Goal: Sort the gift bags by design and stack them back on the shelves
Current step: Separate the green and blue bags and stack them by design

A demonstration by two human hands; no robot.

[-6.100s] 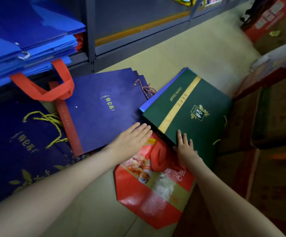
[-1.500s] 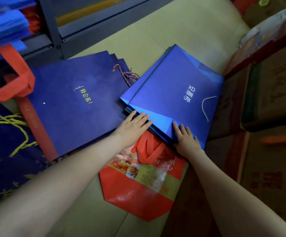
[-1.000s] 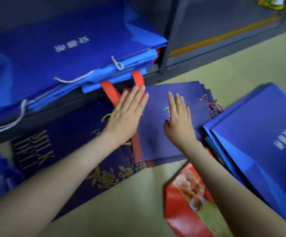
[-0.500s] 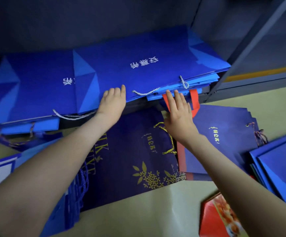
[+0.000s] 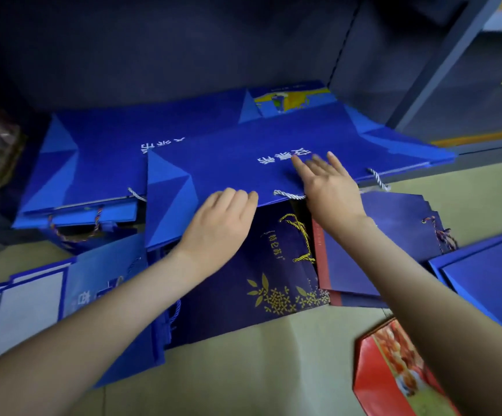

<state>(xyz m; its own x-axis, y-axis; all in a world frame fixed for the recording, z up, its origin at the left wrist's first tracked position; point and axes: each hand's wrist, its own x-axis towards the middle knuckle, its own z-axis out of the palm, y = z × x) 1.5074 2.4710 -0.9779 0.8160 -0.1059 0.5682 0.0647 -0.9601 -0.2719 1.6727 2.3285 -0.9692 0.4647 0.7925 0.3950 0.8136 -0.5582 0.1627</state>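
Blue gift bags (image 5: 228,163) lie stacked on the low shelf (image 5: 183,61), and the top bag's left front corner droops past the front. The right hand (image 5: 331,187) lies flat on top, fingers spread, blurred. The left hand (image 5: 219,220) is at the front edge with fingers bent; cannot tell if it pinches the edge. Risk: the flat bags probably slide easily, so an uneven push could fan the stack or spill it onto the navy bags (image 5: 243,280) below. The white rope handle (image 5: 289,195) could snag a finger.

Matt paper, twisted cord, painted metal

The top blue bag (image 5: 243,166) at centre looks smooth matt paper; its white handle (image 5: 289,194) is twisted cord; the navy bag (image 5: 228,295) bears metallic gold print; the red bag (image 5: 373,382), lower right, is glossy; the shelf upright (image 5: 442,55) is painted metal.
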